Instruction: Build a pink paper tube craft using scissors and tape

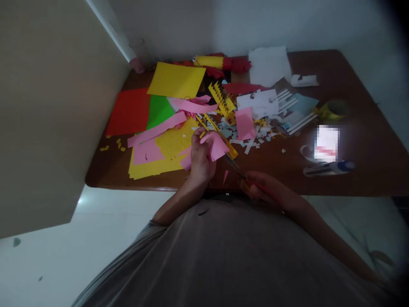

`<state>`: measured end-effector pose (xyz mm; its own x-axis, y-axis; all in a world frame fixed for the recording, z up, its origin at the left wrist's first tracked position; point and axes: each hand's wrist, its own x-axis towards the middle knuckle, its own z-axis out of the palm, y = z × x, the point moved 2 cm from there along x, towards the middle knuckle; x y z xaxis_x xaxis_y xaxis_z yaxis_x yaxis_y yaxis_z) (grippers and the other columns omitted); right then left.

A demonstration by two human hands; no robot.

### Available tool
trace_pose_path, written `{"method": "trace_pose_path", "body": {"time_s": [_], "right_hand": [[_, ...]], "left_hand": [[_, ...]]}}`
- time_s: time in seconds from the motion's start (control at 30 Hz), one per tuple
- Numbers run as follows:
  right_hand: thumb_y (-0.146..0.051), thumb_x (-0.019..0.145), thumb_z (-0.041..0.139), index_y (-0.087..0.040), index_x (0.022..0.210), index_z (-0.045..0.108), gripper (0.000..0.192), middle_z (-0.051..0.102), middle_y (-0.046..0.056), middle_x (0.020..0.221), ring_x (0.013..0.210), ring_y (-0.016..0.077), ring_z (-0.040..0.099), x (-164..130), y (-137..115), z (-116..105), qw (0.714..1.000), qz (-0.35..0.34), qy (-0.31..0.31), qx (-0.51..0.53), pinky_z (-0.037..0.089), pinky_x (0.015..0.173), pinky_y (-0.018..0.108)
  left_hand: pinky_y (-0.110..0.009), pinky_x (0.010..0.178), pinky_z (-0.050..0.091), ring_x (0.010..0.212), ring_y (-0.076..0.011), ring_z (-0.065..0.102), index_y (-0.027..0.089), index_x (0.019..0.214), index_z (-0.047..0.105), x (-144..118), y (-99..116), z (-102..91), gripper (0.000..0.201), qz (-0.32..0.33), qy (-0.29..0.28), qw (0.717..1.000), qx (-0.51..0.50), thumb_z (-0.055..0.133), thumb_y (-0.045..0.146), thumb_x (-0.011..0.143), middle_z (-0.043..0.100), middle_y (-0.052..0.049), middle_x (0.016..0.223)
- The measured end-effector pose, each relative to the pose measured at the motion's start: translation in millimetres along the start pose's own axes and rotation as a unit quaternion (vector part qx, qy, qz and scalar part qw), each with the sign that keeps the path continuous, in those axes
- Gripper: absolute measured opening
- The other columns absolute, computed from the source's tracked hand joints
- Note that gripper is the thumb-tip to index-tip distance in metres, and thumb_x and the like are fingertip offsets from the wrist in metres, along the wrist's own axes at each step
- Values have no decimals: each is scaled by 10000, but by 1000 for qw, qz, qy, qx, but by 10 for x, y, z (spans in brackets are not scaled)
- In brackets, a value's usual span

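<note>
1. A red sheet (pixel 129 111) lies flat at the far left of the table (pixel 351 170), with a green sheet (pixel 159 111) just beside it and a yellow sheet (pixel 176 79) beyond both.
2. Nearer the table's front edge, yellow paper (pixel 166 149) lies under pink strips (pixel 156 130).
3. The left hand (pixel 201 160) is closed around a pink piece (pixel 217 145), pinching it above the table's front edge.
4. The scissors (pixel 234 166) touch the pink piece's lower right edge, blades pointing up and left.
5. The right hand (pixel 263 189) is curled shut on the scissors' handles, just off the table's front edge.
6. Behind the hands, small scraps (pixel 252 138) litter the middle of the table.
7. A white sheet (pixel 269 64) lies at the back.
8. A tape roll (pixel 334 110) sits at the right, well apart from the hands.
</note>
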<state>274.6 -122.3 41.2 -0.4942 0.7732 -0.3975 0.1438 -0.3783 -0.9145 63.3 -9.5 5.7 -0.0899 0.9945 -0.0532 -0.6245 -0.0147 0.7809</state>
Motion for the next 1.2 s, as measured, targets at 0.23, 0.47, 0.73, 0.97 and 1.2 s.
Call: {"method": "trace_pose_path", "body": {"time_s": [0.23,0.47,0.73,0.97,1.2], "right_hand": [[-958,992,666,-261,987,582,702,580,6,847,729,181,508,-25,-96,6,1000,-30,2,3,426,671,338],[-977,947,710,-252,975,603,734,587,1,819,703,166,506,-5,-70,5,1000,-17,2,6,418,632,318],[-1004,837,792,-243,892,593,788,530,-34,721,611,129,457,21,-120,52,999,35,26,28,362,581,293],[-886,853,841,-247,894,612,681,551,-25,717,603,143,482,22,-98,15,999,39,27,17,354,564,296],[-886,818,862,-249,868,601,690,542,-40,685,567,128,465,47,-52,17,997,54,35,31,337,539,282]], "left_hand": [[-593,1257,543,1351,-352,770,327,1301,572,-8,33,70,575,3,-12,1000,0,924,462,867,781,-76,1278],[-608,1266,547,1335,-338,762,317,1242,577,-26,60,95,482,25,-35,999,6,873,368,865,750,-54,1204],[-559,1254,559,1301,-309,755,331,1212,616,-33,44,103,551,59,-34,997,32,996,412,822,729,-34,1204],[-587,1227,569,1251,-312,758,331,1217,622,-44,65,137,530,45,-39,998,28,978,399,830,723,-39,1214],[-572,1235,588,1292,-314,768,334,1240,606,-54,53,126,547,46,-46,998,17,970,368,834,727,-36,1211]]}}
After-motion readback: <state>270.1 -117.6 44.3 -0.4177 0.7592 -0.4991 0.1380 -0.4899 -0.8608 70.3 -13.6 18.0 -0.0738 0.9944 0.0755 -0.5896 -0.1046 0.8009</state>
